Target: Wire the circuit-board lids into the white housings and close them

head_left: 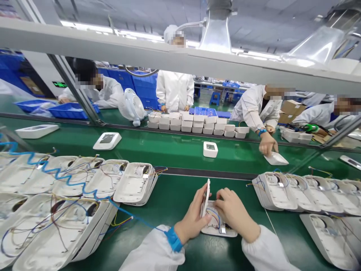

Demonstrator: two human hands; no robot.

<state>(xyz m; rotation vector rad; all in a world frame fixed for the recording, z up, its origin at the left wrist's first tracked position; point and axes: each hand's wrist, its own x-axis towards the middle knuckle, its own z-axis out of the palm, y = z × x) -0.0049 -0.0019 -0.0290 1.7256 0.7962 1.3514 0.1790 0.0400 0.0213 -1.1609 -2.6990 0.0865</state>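
My left hand (pixel 194 214) grips a thin white plastic cover (pixel 207 197), tilted up almost on edge over the left side of an open white housing (pixel 218 231). Coloured wires (pixel 216 214) run inside that housing, with a small white label near its front edge. Over the right part of the housing is my right hand (pixel 234 210), its fingers curled and pinched together near the wires. Whatever those fingertips hold is hidden. A blue band (pixel 173 239) with a coiled blue cord circles my left wrist.
Stacked open white housings (pixel 135 184) with loose wires stand at left, and more housings (pixel 282 192) at right. Beyond a dark rail, a green belt (pixel 169 150) carries finished-looking white units (pixel 210 149). A co-worker's hand (pixel 267 145) touches one unit. A coiled blue cord (pixel 62 175) crosses the left stacks.
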